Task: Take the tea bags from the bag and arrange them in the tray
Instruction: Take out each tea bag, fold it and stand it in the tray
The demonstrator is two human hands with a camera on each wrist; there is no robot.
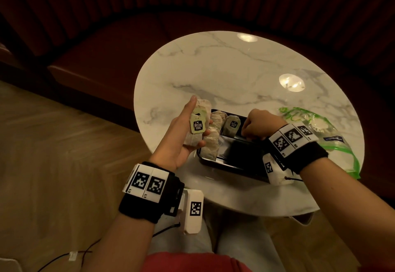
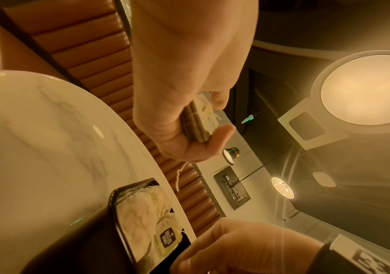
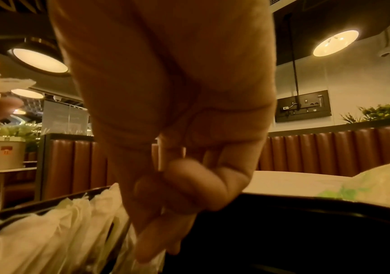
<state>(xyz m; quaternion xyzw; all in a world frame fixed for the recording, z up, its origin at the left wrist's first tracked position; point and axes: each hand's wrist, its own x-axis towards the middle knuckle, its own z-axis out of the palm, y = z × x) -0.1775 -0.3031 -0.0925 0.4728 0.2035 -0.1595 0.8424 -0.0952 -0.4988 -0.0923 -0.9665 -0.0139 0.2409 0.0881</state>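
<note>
Two hands busy: left hand (image 1: 181, 135) grips a stack of tea bags (image 1: 197, 126) between thumb and fingers, raised over the tray's (image 1: 215, 162) left end. Right hand (image 1: 259, 125) has fingers curled down inside the tray (whether they pinch a bag, can't tell). Bagged row fills the left side; right half is bare black. Plastic bag (image 1: 324, 130) lies just right, near the table (image 1: 213, 68) edge.

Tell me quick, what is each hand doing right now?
Left hand: holds a stack of tea bags.
Right hand: fingers curled down in the tray; any grip cannot be told.
</note>
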